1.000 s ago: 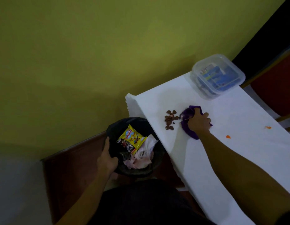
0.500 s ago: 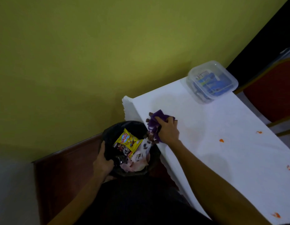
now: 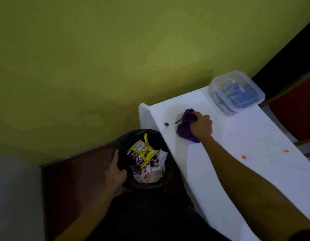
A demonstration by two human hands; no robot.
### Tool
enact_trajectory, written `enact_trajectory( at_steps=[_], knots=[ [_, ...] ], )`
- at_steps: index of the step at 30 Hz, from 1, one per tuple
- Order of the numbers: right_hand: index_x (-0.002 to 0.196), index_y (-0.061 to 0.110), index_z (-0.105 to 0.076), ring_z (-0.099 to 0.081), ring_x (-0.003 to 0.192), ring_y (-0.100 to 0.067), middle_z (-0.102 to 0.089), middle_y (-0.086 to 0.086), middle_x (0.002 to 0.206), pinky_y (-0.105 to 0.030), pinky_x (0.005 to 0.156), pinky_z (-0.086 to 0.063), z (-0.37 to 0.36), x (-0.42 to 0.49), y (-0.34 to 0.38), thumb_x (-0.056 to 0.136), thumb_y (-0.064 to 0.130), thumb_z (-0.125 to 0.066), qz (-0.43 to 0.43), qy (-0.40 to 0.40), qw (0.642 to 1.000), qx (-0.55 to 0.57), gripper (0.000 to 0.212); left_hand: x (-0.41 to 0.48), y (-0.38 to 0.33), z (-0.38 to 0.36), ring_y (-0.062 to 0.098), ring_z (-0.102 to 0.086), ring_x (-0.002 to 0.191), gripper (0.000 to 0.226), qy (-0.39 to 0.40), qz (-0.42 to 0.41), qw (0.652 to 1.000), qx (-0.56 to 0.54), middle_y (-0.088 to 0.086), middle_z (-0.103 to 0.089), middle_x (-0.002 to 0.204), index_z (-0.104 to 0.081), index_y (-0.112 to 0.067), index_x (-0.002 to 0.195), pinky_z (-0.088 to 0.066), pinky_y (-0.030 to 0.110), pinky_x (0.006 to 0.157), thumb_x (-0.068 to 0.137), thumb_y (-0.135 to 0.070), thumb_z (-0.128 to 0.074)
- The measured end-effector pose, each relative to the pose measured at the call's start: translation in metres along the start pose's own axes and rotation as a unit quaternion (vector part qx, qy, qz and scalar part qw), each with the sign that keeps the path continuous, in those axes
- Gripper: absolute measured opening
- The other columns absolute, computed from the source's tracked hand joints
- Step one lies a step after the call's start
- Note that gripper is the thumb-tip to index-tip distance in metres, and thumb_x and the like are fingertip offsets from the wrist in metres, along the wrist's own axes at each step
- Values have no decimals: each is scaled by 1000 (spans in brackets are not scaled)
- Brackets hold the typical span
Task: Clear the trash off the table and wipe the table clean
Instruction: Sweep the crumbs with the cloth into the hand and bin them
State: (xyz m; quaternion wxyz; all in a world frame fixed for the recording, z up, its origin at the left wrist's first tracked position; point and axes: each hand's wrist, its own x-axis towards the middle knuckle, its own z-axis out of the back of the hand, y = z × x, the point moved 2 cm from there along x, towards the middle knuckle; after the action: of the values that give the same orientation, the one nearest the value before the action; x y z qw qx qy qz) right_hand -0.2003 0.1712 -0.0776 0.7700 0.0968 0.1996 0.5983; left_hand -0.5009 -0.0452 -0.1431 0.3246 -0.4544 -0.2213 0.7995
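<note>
My right hand [image 3: 201, 126] grips a bunched purple cloth [image 3: 185, 129] pressed on the white table [image 3: 229, 171]. Just left of the cloth, near the table's left edge, lies one brown crumb [image 3: 166, 124]. My left hand [image 3: 116, 171] holds the rim of a black bin [image 3: 126, 141] beside the table's edge. Inside the bin lie a yellow snack wrapper [image 3: 142, 151], crumpled paper [image 3: 150, 174] and brown crumbs. Two orange stains [image 3: 243, 157] mark the table further right.
A clear plastic lidded box [image 3: 236, 93] with blue packets stands at the table's far end. A red chair [image 3: 295, 115] stands to the right of the table. A yellow-green wall lies behind, with a dark wooden skirting [image 3: 72, 171] by the bin.
The cloth swept the pile of brown crumbs over the table's edge into the bin, then my right hand carried it back onto the table. One crumb stays on the table.
</note>
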Motion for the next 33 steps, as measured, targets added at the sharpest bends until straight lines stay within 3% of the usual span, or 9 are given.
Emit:
enact_trajectory(
  at_steps=[5,10,14,17,20,24,29,31,33],
  knots=[
    [148,29,-40,-39,127,-42,-39,-17,140,-50,96,-46,-32,9,20,97,14,-49,44,81,993,-75,55,-6,8,9,32,-56,128,94,-19,10,999,-25,8,-54,146,-22,-43,155,-44,34,103,79,-1,-56],
    [142,27,-51,-41,127,-44,-45,-16,139,-50,101,-44,-59,-12,52,86,7,-55,159,107,978,-81,59,-9,15,8,32,-55,130,94,-14,18,999,-47,6,-53,147,-20,-50,154,-45,39,108,79,-5,-57],
    [122,29,-67,-43,122,-37,-51,-10,132,-45,95,-49,-79,-50,59,80,7,-60,246,170,951,-77,48,-10,14,5,33,-52,133,94,-17,21,998,-56,5,-51,150,-22,-48,154,-42,40,112,79,-3,-56],
    [98,36,-74,-52,111,-31,-59,-3,117,-42,89,-51,-89,-81,55,76,12,-53,293,226,926,-79,39,-12,14,4,32,-53,132,93,-16,17,998,-59,5,-51,150,-21,-46,154,-44,39,110,80,-2,-56],
    [89,35,-77,-59,95,-29,-64,-5,99,-36,81,-50,-75,-86,35,61,11,-44,263,151,953,11,49,-13,16,6,33,-57,127,95,-24,12,998,-59,5,-52,149,-23,-44,155,-46,37,105,77,1,-55],
    [93,30,-78,-61,92,-27,-67,-11,99,-26,81,-44,-31,-64,1,62,8,-44,190,32,980,52,51,-17,20,10,33,-54,131,96,-31,27,997,-61,7,-52,148,-23,-43,155,-43,34,105,77,3,-55],
    [108,21,-75,-60,102,-36,-62,-18,114,-40,90,-53,3,-46,-16,76,-7,-52,79,-89,988,99,48,-21,23,15,36,-55,129,95,-35,50,996,-66,11,-55,145,-23,-46,154,-43,35,104,77,2,-54],
    [118,17,-70,-57,106,-41,-57,-21,121,-43,92,-51,1,-44,-17,83,-3,-53,37,-93,990,96,44,-21,24,15,36,-53,131,95,-33,54,996,-63,10,-53,147,-22,-46,154,-41,36,108,78,1,-54],
    [133,23,-60,-53,117,-44,-54,-21,130,-49,99,-49,-10,-42,-16,90,18,-51,37,9,999,33,44,-20,24,16,37,-52,132,94,-31,53,996,-61,10,-52,148,-21,-46,154,-41,37,108,80,0,-54]
  ],
)
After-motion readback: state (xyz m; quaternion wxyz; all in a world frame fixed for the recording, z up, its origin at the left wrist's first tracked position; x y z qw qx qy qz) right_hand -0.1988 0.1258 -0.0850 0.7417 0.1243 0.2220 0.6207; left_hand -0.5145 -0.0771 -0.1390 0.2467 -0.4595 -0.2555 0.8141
